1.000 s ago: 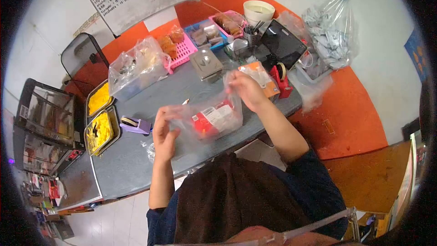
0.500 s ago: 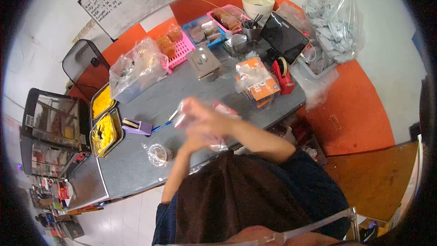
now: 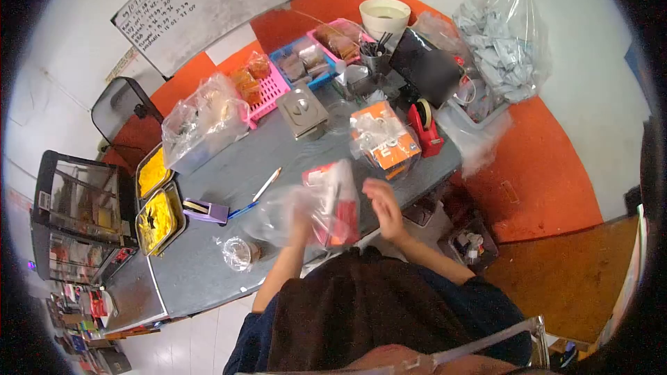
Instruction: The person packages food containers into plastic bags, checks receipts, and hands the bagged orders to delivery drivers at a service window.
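Note:
A clear plastic bag (image 3: 271, 219) spreads out blurred over the near part of the grey table. My left hand (image 3: 300, 219) is closed on it, with the fingers smeared and partly behind the film. Just to the right, a red and white packet (image 3: 344, 222) lies near the table's front edge, partly under the plastic. My right hand (image 3: 382, 207) is raised beyond the packet's right side, its fingers apart and nothing in them. A pencil (image 3: 267, 184) and a blue pen (image 3: 243, 209) rest left of the bag.
A wrapped cup (image 3: 240, 253) and purple tape dispenser (image 3: 206, 210) are at the left, beside trays of yellow food (image 3: 157, 221). An orange box (image 3: 385, 140), red tape dispenser (image 3: 425, 130) and metal container (image 3: 302, 112) stand farther back.
My hands, together over the plastic before, have moved apart. My right hand has opened and moved right; the bag now spreads wider at my left hand, and the red and white packet shows more.

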